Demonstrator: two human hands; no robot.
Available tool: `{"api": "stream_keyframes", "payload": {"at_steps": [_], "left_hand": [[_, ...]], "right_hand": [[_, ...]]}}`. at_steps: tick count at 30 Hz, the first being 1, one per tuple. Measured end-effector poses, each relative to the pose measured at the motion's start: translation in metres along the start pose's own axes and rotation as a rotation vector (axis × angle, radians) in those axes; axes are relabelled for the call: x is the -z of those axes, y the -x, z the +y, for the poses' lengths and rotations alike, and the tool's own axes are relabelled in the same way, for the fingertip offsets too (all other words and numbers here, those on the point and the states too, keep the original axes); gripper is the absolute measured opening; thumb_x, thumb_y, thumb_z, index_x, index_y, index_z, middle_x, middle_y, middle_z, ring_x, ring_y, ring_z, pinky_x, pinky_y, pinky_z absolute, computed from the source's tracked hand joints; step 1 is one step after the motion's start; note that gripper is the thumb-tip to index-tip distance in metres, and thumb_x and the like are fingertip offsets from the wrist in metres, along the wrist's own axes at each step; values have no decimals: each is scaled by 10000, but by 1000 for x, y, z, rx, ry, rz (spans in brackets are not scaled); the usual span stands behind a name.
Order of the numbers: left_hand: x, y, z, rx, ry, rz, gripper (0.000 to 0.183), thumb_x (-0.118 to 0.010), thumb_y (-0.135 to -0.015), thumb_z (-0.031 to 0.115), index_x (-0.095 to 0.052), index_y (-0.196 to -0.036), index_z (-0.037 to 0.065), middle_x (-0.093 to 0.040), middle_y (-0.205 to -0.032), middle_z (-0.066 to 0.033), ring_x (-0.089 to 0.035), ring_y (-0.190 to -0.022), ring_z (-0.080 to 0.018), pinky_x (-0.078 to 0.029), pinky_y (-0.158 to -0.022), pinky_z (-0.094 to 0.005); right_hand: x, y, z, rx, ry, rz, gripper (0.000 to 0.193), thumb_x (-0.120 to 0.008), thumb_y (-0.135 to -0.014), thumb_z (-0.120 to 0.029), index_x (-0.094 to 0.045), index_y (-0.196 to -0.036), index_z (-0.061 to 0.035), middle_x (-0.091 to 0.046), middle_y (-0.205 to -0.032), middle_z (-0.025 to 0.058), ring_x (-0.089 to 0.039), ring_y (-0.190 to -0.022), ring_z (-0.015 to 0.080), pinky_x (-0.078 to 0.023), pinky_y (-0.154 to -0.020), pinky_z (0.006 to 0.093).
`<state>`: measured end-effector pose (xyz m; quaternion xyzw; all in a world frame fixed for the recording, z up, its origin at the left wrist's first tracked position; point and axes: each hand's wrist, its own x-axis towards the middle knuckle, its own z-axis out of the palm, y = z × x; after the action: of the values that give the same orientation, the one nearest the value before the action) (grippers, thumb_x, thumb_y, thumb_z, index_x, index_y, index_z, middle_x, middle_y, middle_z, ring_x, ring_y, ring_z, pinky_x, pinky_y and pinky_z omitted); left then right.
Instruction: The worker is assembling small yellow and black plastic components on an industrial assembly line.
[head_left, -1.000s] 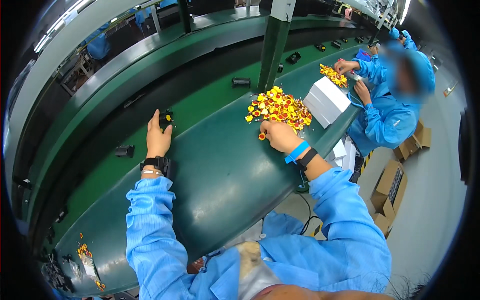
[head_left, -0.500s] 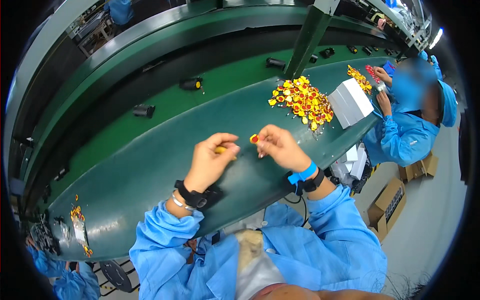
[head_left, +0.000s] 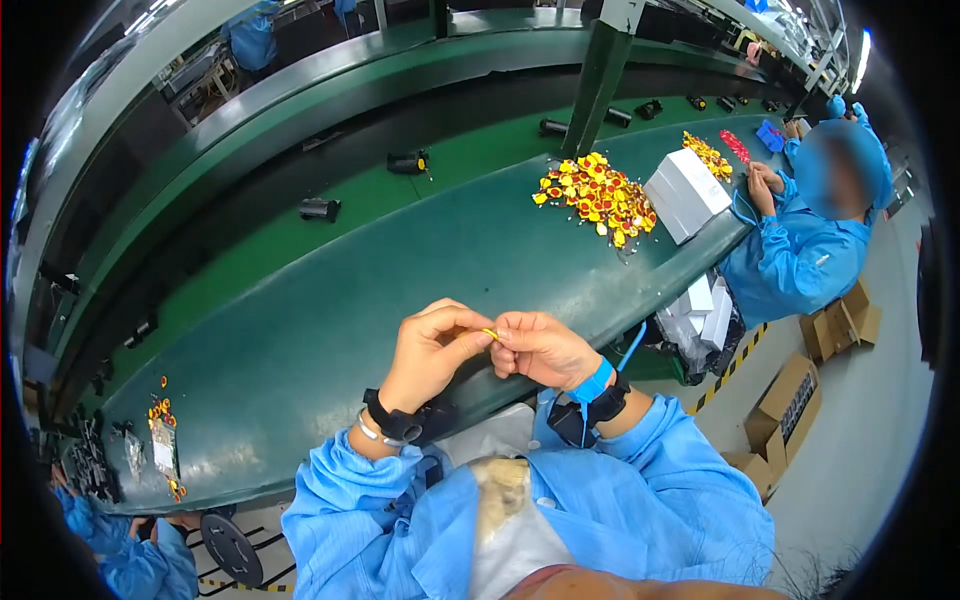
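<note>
Over the near side of the dark green worktable (head_left: 350, 310), my left hand (head_left: 436, 350) and my right hand (head_left: 542, 350) meet fingertip to fingertip. Both pinch a small yellow piece (head_left: 491, 334), seen edge-on and mostly covered by the fingers. Whether a second piece is hidden in the grip I cannot tell. A heap of small yellow-and-red parts (head_left: 597, 197), some with dark thin leads, lies beyond my right hand. Next to that heap a white box (head_left: 686, 196) rests on the table.
At the right, a co-worker in blue (head_left: 800, 240) handles things beside a smaller yellow heap (head_left: 707, 156). Black cylindrical units (head_left: 320, 209) sit along the green conveyor (head_left: 260, 265) behind a green post (head_left: 600, 90). More parts and a bag (head_left: 163, 445) lie far left; cardboard boxes (head_left: 783, 408) stand on the floor.
My hands, apart before with a yellow piece in each, have come together closer to my body. The view has shifted slightly. The co-worker's hands have moved together.
</note>
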<state>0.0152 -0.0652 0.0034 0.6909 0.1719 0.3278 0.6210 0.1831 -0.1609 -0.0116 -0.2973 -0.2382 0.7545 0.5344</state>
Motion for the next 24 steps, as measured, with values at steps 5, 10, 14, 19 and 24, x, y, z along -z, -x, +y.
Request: {"api": "stream_keyframes", "payload": {"at_steps": [5, 10, 14, 19, 24], "left_hand": [[-7, 22, 11, 247, 202, 110, 147, -664, -830, 72, -633, -948, -10, -635, -822, -45, -606, -697, -92, -477, -587, -198], [-10, 36, 10, 318, 273, 136, 94, -650, -840, 75, -622, -882, -3, -648, -771, -68, -619, -623, -123, -464, -506, -203], [-12, 42, 11, 387, 353, 136, 85, -637, -848, 88, -618, -860, 6, -646, -764, -70, -613, -616, -112, -459, -496, -196], [-16, 43, 6, 379, 376, 135, 52, -627, -840, 74, -606, -834, 26, -629, -739, -44, -592, -592, -99, -447, -506, -190], [-6, 64, -1, 323, 215, 162, 61, -629, -833, 64, -600, -810, 15, -603, -712, -23, -571, -596, -88, -442, -533, -209]], "right_hand": [[-6, 4, 13, 136, 0, 85, 157, -625, -879, -191, -561, -846, -51, -537, -730, -2, -509, -648, 94, -426, -610, 234], [-15, 9, 20, 217, 315, 254, 128, -661, -844, -145, -599, -820, -35, -570, -742, -15, -489, -638, 66, -404, -597, 205], [-12, 13, 25, 194, 293, 218, 126, -648, -852, -147, -602, -824, -34, -569, -743, -17, -487, -644, 66, -398, -602, 204], [-14, 17, 29, 177, 184, 168, 141, -621, -875, -154, -588, -815, -31, -551, -716, -6, -483, -633, 81, -398, -609, 224], [-14, 16, 34, 90, -89, -163, 155, -594, -888, -132, -561, -780, -26, -531, -672, 26, -484, -614, 119, -405, -616, 277]]}}
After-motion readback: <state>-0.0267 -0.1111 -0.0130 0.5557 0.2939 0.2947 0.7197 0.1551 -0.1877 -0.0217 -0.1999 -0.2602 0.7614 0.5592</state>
